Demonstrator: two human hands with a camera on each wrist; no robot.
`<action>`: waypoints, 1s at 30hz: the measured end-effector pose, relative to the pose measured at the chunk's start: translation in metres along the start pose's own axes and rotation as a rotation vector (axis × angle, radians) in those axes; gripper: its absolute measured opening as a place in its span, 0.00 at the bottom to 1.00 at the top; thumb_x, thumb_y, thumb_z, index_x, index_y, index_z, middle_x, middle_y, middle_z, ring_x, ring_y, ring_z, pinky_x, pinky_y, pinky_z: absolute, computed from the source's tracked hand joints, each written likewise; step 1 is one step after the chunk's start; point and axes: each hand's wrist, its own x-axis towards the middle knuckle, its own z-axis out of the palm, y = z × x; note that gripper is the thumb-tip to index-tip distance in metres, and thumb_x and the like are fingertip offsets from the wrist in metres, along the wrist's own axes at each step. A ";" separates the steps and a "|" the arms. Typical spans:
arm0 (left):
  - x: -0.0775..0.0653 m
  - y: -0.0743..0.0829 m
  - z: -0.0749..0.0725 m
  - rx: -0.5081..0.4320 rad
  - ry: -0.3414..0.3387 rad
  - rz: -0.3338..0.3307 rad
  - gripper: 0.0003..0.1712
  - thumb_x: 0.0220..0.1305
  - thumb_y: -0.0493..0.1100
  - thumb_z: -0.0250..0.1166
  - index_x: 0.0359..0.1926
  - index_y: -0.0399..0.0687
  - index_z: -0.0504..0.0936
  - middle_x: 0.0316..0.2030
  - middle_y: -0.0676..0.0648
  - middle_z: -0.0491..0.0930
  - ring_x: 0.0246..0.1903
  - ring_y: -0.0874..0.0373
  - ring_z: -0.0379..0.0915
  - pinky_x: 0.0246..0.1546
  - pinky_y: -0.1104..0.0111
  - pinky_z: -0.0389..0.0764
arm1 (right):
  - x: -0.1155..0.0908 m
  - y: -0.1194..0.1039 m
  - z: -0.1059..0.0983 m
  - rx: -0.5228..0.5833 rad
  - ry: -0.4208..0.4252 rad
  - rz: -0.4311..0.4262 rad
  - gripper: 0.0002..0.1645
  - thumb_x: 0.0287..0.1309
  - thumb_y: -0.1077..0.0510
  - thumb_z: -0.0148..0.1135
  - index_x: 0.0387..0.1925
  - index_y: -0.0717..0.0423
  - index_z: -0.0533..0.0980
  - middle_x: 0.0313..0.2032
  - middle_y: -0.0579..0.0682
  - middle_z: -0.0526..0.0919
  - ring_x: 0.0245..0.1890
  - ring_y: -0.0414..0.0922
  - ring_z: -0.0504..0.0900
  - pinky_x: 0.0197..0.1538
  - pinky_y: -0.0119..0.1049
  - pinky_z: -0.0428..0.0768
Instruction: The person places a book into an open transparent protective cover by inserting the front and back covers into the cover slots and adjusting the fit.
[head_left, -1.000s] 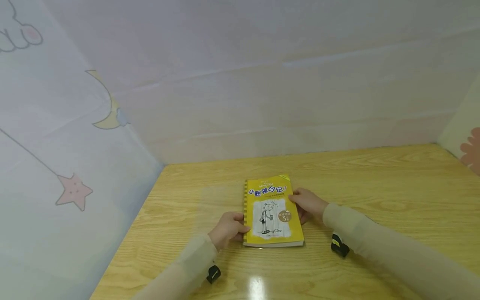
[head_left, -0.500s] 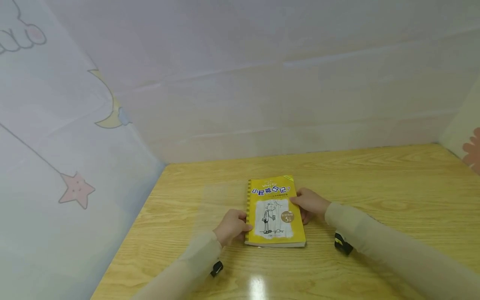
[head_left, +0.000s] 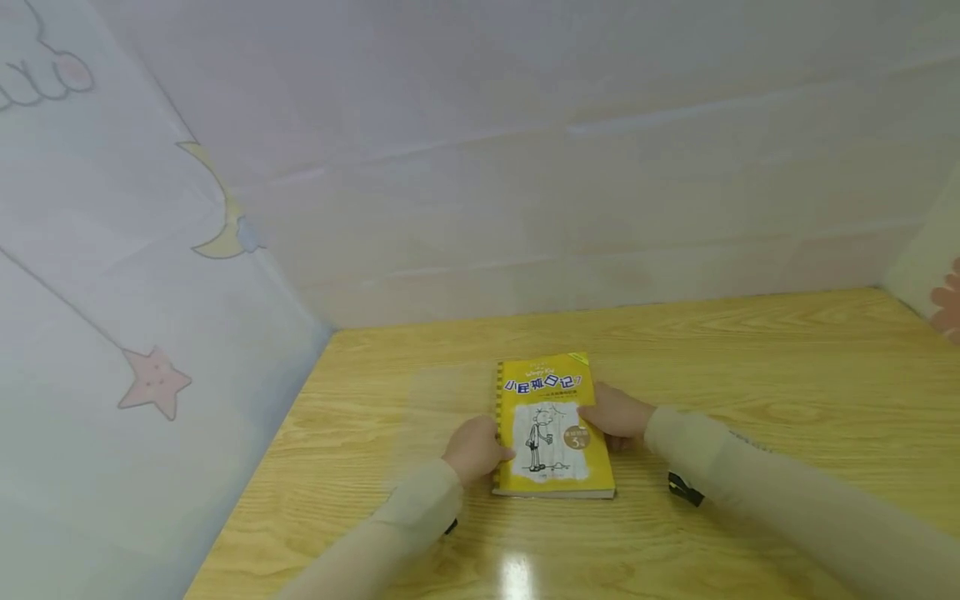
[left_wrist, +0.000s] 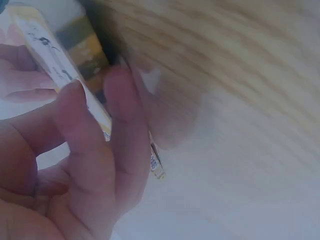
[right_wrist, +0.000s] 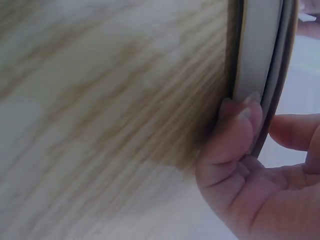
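A yellow paperback book (head_left: 525, 483) lies face up on the wooden table, its striped spine on the left and a cartoon figure on the cover. At the spine my left hand (head_left: 474, 450) grips the lower part, thumb on the cover's edge. In the left wrist view the fingertips (left_wrist: 125, 95) are right by the striped spine. My right hand (head_left: 618, 412) holds the opposite side, with its thumb over the cover. Curled fingers (right_wrist: 227, 137) press against the white page edges (right_wrist: 257, 50) in the right wrist view, where a dark gap runs beside the cover.
The wooden table (head_left: 750, 375) extends on both sides of the book. Pale walls rise at the back and sides, the left one printed with a pink star (head_left: 155, 383) and a moon (head_left: 225, 237). A glossy light reflection (head_left: 516, 575) shows near the front.
The left hand has shifted slightly right, its thumb further over the cover. The right hand has slid a little down the book's side. The book stays in nearly the same place.
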 end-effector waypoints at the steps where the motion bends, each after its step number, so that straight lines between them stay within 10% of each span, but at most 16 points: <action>1: 0.001 0.001 0.000 0.033 0.006 0.006 0.12 0.56 0.38 0.72 0.25 0.38 0.77 0.20 0.49 0.71 0.21 0.57 0.64 0.23 0.69 0.66 | -0.002 -0.001 0.000 -0.007 0.004 -0.006 0.20 0.72 0.58 0.45 0.54 0.73 0.63 0.21 0.52 0.79 0.10 0.39 0.70 0.14 0.28 0.68; 18: 0.002 0.001 0.002 0.094 -0.032 0.038 0.12 0.60 0.42 0.69 0.27 0.39 0.78 0.21 0.49 0.71 0.22 0.57 0.66 0.26 0.68 0.71 | -0.015 0.001 -0.001 0.022 0.047 -0.087 0.28 0.71 0.61 0.47 0.63 0.75 0.54 0.26 0.52 0.79 0.18 0.43 0.77 0.21 0.36 0.76; 30: 0.004 -0.008 -0.008 -0.099 -0.091 0.067 0.08 0.64 0.27 0.59 0.45 0.29 0.77 0.28 0.42 0.77 0.20 0.57 0.69 0.22 0.67 0.77 | -0.014 -0.009 0.000 -0.109 0.132 -0.109 0.27 0.69 0.59 0.51 0.62 0.74 0.62 0.33 0.50 0.78 0.32 0.43 0.77 0.45 0.45 0.77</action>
